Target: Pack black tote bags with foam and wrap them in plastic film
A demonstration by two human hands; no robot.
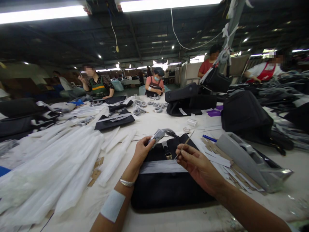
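Note:
A black handbag (169, 191) lies flat on the table in front of me, with a pale translucent strip (160, 167) across it and a metal buckle (168, 156) above that strip. My left hand (141, 151) is closed on the bag's handle (159, 135), which is wrapped in clear plastic. Over the bag's right side, my right hand (194, 164) pinches a thin cardboard strip (188, 139) between thumb and fingers. The strip stands tilted, its lower end close to the buckle; whether it touches the bag I cannot tell.
White wrapping sheets (48, 167) are heaped at left. On the right lie cut paper and cardboard strips (217, 156), a blue pen (209, 138) and a grey tape dispenser (238, 158). More black bags (243, 112) stand farther back. Several co-workers, including one in a mask (155, 85), are around the table.

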